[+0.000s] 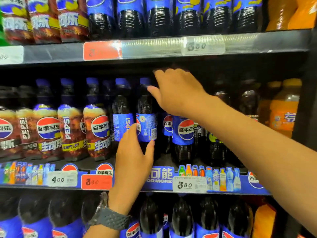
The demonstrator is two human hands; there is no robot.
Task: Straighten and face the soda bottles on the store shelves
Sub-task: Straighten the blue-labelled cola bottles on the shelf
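Note:
On the middle shelf [159, 176] a row of dark cola bottles stands. One blue-label Pepsi bottle [147, 125] is turned so its barcode side faces out. My left hand [133, 157] grips the lower body of this bottle, thumb on its right and fingers on its left. My right hand [178, 93] reaches in above the row with fingers spread, its thumb beside this bottle's neck and blue cap. That hand hides the top of the bottle behind it. A neighbouring blue-label bottle [184, 131] shows its logo to the front.
Brown-label Pepsi bottles [98, 129] fill the left of the shelf and orange soda bottles [283, 114] the right. The upper shelf edge [154, 48] hangs just above my right hand. More cola bottles [181, 219] stand on the shelf below.

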